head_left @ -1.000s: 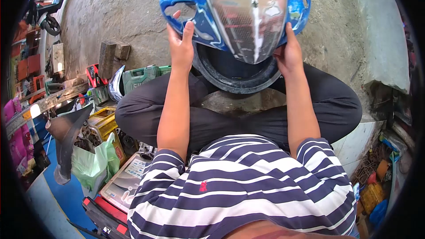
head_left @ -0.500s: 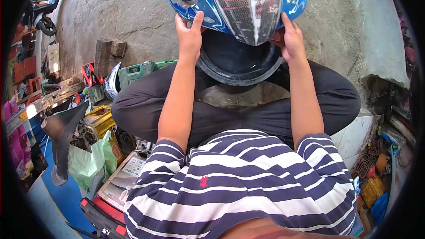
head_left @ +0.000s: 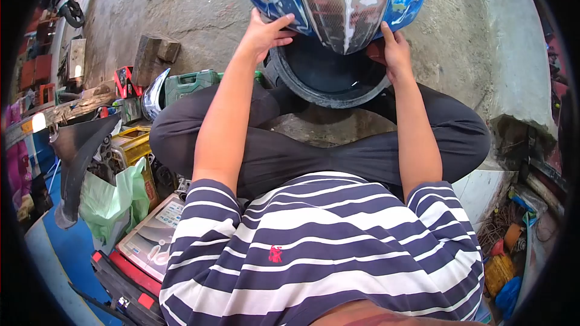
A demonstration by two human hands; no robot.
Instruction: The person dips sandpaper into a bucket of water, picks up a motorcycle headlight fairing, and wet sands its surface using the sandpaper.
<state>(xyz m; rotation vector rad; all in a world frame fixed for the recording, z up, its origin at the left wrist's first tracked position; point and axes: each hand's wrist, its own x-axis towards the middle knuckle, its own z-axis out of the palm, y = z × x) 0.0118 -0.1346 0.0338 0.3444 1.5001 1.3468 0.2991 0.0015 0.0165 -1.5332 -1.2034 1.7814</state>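
A motorcycle fairing (head_left: 344, 6) with blue side wings and a sanded, patchy grey middle is held up at the top of the head view. My left hand (head_left: 264, 35) grips the lower edge of its left wing, thumb across the front. On the other side, my right hand (head_left: 396, 54) holds the right wing's lower edge, its fingertips on the blue surface. A dark reddish flat piece (head_left: 376, 53) shows beside my right fingers, partly behind the fairing. Below the fairing, between my legs, stands a round black basin (head_left: 329, 101), its far side hidden.
Left of my knee lie a green tool case (head_left: 190, 84), wooden blocks (head_left: 154, 54), a yellow crate (head_left: 134, 143) and a pale green plastic bag (head_left: 115, 202). A concrete ledge (head_left: 513, 54) runs along the right. Rusty wire (head_left: 504, 223) lies in clutter at lower right.
The fairing has shifted slightly right and tilted, so its middle looks shorter. My left hand has turned, its thumb now pointing right across the wing. My right hand has barely moved.
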